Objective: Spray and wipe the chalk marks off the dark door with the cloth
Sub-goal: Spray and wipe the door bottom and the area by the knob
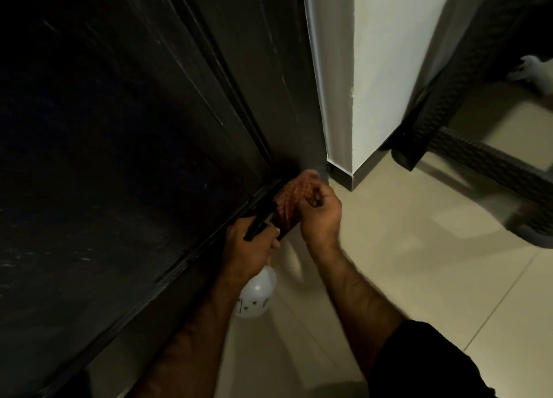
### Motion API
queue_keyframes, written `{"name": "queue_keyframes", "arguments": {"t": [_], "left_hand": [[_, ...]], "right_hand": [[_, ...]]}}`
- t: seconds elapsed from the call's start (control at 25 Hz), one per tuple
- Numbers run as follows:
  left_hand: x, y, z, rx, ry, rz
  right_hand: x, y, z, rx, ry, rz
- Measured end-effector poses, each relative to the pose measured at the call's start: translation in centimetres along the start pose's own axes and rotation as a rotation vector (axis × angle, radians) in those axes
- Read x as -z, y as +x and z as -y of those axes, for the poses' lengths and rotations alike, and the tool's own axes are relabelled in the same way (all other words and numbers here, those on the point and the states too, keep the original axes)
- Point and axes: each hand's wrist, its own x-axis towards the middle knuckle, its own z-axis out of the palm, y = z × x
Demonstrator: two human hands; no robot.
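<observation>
- right hand point(320, 215) bunches the reddish cloth point(294, 200) at the foot of the dark door point(149, 128)
- left hand point(250, 248) grips the spray bottle point(257, 293) by its trigger
- faint chalk marks point(278, 56) higher up, so I'd guess plenty left to wipe

I stand in a home interior: glossy beige tiled floor point(419, 278), white plastered wall corner point(389, 68), dark panelled door point(119, 128), dark woven wicker chair point(466, 113).
</observation>
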Motion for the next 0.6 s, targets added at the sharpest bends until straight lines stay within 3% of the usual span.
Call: {"name": "queue_keyframes", "arguments": {"t": [0.12,0.2,0.28,0.4,0.48,0.6], "left_hand": [[0.7,0.1,-0.6,0.016,-0.084,-0.058],[1.5,-0.2,-0.9,0.045,-0.136,-0.065],[1.8,-0.6,-1.3,0.07,-0.18,-0.052],[1.8,-0.8,-1.8,0.07,-0.209,-0.045],[1.7,-0.9,-1.8,0.08,-0.229,-0.043],[1.2,-1.0,-1.6,0.105,-0.252,-0.055]], "right_hand": [[-0.8,-0.8,1.9,0.302,-0.257,0.062],[-1.0,-0.6,0.0,0.365,-0.542,0.06],[-1.8,0.6,-1.1,0.134,-0.562,-0.029],[-2.5,4.5,0.0,-0.429,-0.307,-0.23],[-1.2,6.5,-0.5,-0.529,-0.021,-0.164],[0.5,9.2,-5.2,-0.571,0.157,-0.126]]}}
